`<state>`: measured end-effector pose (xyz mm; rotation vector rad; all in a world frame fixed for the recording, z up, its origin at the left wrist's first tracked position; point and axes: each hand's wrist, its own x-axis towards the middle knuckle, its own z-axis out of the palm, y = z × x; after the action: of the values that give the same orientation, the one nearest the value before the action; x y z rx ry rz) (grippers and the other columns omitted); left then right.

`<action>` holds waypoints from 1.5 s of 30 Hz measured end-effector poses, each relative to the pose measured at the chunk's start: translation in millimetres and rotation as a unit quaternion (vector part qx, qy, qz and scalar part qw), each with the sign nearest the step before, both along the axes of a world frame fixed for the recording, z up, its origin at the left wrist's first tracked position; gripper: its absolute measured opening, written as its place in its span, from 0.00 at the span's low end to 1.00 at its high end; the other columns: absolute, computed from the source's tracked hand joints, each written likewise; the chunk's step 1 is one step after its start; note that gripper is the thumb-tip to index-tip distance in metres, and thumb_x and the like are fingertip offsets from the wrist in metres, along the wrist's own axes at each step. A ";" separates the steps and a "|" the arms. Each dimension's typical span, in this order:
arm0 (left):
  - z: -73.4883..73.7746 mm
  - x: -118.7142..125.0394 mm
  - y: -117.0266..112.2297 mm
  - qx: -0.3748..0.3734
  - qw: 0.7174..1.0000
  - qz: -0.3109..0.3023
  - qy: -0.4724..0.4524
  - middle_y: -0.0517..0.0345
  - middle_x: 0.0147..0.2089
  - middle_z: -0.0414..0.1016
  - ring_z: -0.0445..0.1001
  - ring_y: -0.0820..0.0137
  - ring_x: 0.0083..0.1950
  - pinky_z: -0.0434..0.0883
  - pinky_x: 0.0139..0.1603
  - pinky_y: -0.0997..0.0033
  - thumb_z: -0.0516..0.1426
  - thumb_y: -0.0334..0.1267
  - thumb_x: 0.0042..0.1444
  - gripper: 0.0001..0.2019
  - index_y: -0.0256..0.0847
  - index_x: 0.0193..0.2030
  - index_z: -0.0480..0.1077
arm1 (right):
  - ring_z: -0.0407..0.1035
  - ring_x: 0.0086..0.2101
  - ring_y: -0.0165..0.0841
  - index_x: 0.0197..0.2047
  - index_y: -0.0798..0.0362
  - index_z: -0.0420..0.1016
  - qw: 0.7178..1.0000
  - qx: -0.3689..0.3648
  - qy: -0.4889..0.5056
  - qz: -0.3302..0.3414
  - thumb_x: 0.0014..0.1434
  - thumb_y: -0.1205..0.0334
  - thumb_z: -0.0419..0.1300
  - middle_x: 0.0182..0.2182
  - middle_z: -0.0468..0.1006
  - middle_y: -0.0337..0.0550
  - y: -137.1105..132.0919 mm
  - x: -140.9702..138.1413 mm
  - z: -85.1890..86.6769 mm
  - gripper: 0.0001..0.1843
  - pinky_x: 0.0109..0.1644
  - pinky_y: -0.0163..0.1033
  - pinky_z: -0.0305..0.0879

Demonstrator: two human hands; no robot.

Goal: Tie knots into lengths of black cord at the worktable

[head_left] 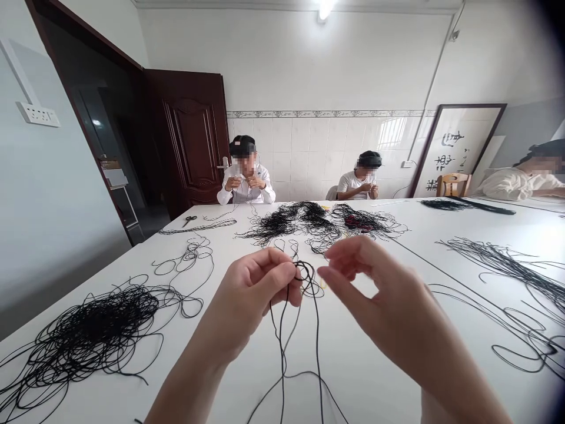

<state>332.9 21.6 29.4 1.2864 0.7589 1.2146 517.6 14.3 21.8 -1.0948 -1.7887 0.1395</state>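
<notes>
Left hand [253,282] pinches a looped black cord [304,264] above the near part of a white surface [366,391], the coils standing open beside its fingertips. The loops could slide apart should that grip ease, since the thumb appears to bear on only a small part of the crossing strands. A hard pull on one hanging end might draw the coils tight or uneven — the cord looks thin and limp, with little to hold its shape. Strands trailing below the fingers cross one another, and a twist there could turn into a snarl. Loose ends, if swung wide, might also snag the cord pile [99,321] by the surface's left edge.

The left hand slants from lower left, wrist nearly straight, thumb laid along the top and fingers curled behind the cord. Opposite, the right hand [375,288] slants from lower right, thumb and fingers spread apart — tips just beside the loops, with no clear contact. Both hang above the surface, between that pile and loose cords [521,274] toward the right edge. Dark cord bundles [282,221] lie nearer the far edge.
</notes>
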 end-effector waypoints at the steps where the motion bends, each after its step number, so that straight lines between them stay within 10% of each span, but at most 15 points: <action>1: -0.1 0.1 0.5 -0.002 1.000 0.010 -0.007 0.63 0.27 0.74 0.72 0.79 0.28 0.69 0.32 0.83 0.60 0.36 0.61 0.09 0.41 0.29 0.73 | 0.72 0.29 0.26 0.38 0.46 0.67 1.000 0.005 0.010 -0.001 0.65 0.57 0.57 0.28 0.75 0.33 -3.3 0.8 -0.3 0.04 0.22 0.28 0.62; 7: 0.3 2.8 0.3 0.016 0.999 0.023 -0.027 0.63 0.28 0.74 0.72 0.78 0.30 0.71 0.35 0.82 0.60 0.37 0.62 0.09 0.41 0.29 0.72 | 0.74 0.28 0.26 0.34 0.45 0.72 0.997 -0.038 -0.037 0.048 0.65 0.54 0.57 0.27 0.79 0.32 -13.9 -7.8 -2.4 0.08 0.22 0.26 0.66; 14: 0.4 6.4 -1.5 0.050 0.997 0.047 -0.022 0.66 0.24 0.71 0.71 0.77 0.30 0.70 0.35 0.81 0.61 0.38 0.61 0.07 0.43 0.31 0.71 | 0.74 0.30 0.26 0.39 0.49 0.75 0.989 0.147 0.000 0.003 0.65 0.69 0.56 0.32 0.79 0.37 -14.2 -20.7 -2.5 0.08 0.31 0.29 0.69; 28: -0.1 8.2 -3.2 0.046 0.997 0.054 -0.035 0.65 0.28 0.75 0.74 0.77 0.33 0.72 0.37 0.83 0.61 0.36 0.60 0.09 0.42 0.28 0.72 | 0.67 0.28 0.30 0.33 0.54 0.73 0.970 0.230 -0.075 0.007 0.62 0.74 0.58 0.27 0.73 0.41 -14.0 -33.6 -8.5 0.07 0.31 0.36 0.64; 45: -1.1 6.5 -3.4 0.007 1.000 -0.015 0.013 0.64 0.24 0.72 0.56 0.83 0.20 0.56 0.21 0.81 0.61 0.35 0.58 0.06 0.40 0.29 0.73 | 0.67 0.28 0.26 0.32 0.46 0.75 0.987 -0.083 0.076 0.112 0.62 0.58 0.60 0.26 0.75 0.31 6.5 1.8 6.9 0.07 0.30 0.33 0.63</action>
<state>339.4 18.2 28.3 1.3228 0.7476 1.1827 519.4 20.8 28.8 -0.9664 -1.7805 0.5030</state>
